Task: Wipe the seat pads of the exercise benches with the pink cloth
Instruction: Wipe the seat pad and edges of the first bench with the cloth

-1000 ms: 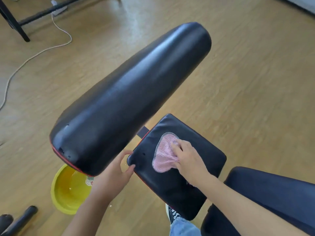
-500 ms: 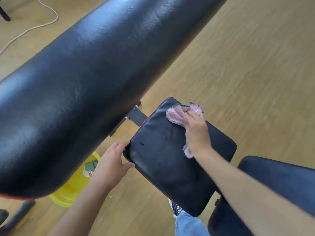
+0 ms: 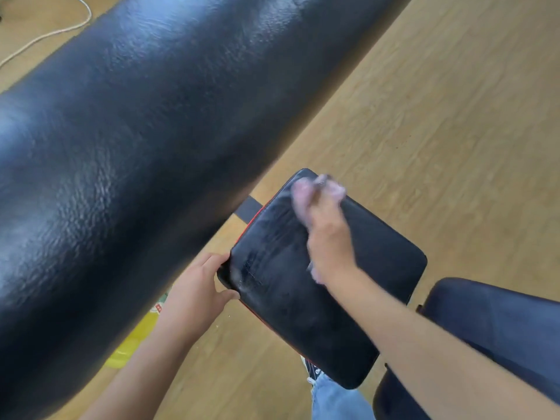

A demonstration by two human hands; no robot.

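A black seat pad (image 3: pixel 303 298) with a red edge lies tilted at centre right. My right hand (image 3: pixel 328 237) presses the pink cloth (image 3: pixel 303 192) against the pad's far corner; hand and cloth are motion-blurred, and most of the cloth is hidden under the fingers. My left hand (image 3: pixel 200 286) grips the pad's near-left corner, thumb on its edge. The long black backrest pad (image 3: pixel 136 147) fills the left and top of the view, very close to the camera.
A yellow basin (image 3: pixel 133 344) sits on the wooden floor, mostly hidden under the backrest. A second dark pad (image 3: pixel 500 322) is at the lower right. A white cable (image 3: pixel 45 34) lies at the top left. My shoe and jeans leg (image 3: pixel 333 395) are below the seat pad.
My right hand has swept the cloth from the pad's middle up to its far corner. The camera has come closer to the backrest, which now hides most of the basin. The left hand kept its grip.
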